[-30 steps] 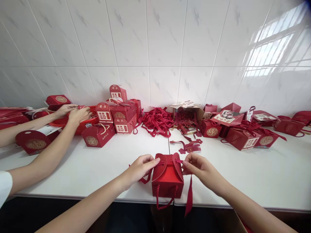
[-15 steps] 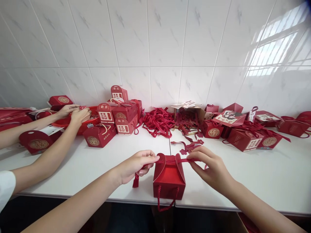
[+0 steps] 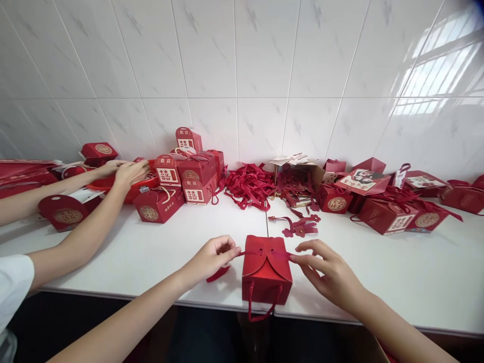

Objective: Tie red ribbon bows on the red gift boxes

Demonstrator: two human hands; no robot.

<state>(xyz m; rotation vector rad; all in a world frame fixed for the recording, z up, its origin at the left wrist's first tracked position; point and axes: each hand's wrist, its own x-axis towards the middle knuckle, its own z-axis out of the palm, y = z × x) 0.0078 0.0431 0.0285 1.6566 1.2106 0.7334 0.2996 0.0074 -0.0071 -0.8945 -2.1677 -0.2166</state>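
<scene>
A red box (image 3: pixel 267 287) stands near the table's front edge, its two curved top flaps meeting in the middle. A dark red ribbon (image 3: pixel 282 255) passes through the holes in the flaps. Left of the box, my left hand (image 3: pixel 217 256) pinches one end of the ribbon, whose tail hangs below the fingers. On the right side, my right hand (image 3: pixel 321 264) pinches the other end between thumb and finger. A twisted red cord handle (image 3: pixel 251 302) droops over the front of the box.
Behind lie a ribbon pile (image 3: pixel 250 185), an open carton (image 3: pixel 315 176) and loose flower-ended strips (image 3: pixel 300 226). Stacked boxes (image 3: pixel 196 174) stand left, more boxes (image 3: pixel 385 217) right. At far left, another person's hands (image 3: pixel 130 174) work over a red basin (image 3: pixel 139 190).
The box flaps have come together and folded down over the top as the ribbon is drawn outward. The view has shifted slightly.
</scene>
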